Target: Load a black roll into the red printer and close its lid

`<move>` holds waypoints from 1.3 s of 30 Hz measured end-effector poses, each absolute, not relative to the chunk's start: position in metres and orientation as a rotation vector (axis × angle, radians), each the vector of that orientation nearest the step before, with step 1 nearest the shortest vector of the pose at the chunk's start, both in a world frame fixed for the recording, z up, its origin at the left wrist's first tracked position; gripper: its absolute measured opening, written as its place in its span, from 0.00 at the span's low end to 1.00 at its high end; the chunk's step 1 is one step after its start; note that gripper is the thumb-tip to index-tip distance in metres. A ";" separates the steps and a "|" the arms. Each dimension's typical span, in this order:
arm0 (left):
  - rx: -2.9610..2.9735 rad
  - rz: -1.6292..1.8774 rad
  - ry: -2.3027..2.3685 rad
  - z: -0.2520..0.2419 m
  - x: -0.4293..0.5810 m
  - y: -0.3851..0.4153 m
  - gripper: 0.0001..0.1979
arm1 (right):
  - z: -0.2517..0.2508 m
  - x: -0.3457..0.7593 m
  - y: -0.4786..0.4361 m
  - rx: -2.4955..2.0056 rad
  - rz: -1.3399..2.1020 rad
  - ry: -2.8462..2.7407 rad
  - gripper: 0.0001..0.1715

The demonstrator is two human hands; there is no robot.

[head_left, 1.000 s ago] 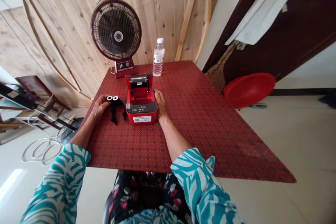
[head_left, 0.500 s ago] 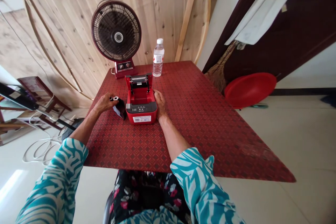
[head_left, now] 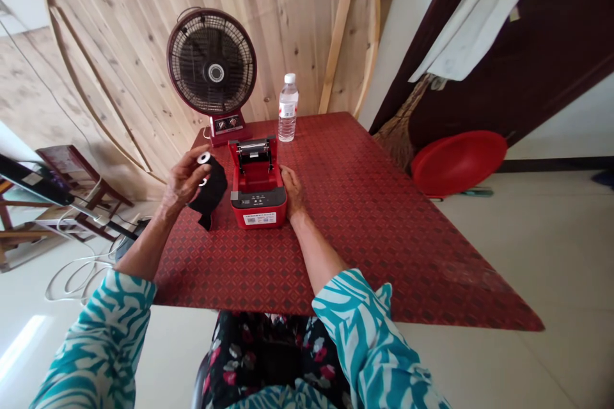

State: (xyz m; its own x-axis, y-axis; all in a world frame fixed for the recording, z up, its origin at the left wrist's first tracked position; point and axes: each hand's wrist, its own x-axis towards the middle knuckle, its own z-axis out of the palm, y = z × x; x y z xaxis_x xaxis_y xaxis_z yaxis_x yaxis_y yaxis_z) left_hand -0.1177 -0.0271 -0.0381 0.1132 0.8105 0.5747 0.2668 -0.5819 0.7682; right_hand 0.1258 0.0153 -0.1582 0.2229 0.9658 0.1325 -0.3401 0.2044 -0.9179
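Observation:
A small red label printer (head_left: 259, 216) stands on the table with its lid raised and its red inside showing. My right hand (head_left: 293, 190) grips its right side, the fingertips partly hidden behind the body. To the left of the printer, my left hand (head_left: 186, 179) is closed on a black printer ribbon (head_left: 214, 186) wound on two white cores. The ribbon is held up by its ends, and a loose black length hangs down toward the tabletop.
A dark red fan (head_left: 212, 64) and a water bottle (head_left: 288, 108) stand at the back of the red patterned table (head_left: 364, 230). Wooden boards rise behind them. On the right are a broom (head_left: 400, 131) and a red basin (head_left: 458, 163); a chair (head_left: 71, 172) and cables lie left.
My left hand has raised the ribbon from low beside the printer and turned it, so more of the black film shows. My right hand stays at the printer's side.

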 end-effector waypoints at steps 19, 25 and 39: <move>2.729 0.106 1.540 -0.017 -0.023 0.006 0.15 | -0.161 0.123 0.021 -0.903 1.092 -0.855 0.22; 2.616 -0.116 1.553 -0.017 -0.012 0.013 0.16 | -0.158 0.122 0.020 -0.914 1.101 -0.842 0.21; 2.130 0.995 1.335 -0.050 -0.055 -0.025 0.19 | -0.155 0.123 0.016 -0.907 1.123 -0.845 0.23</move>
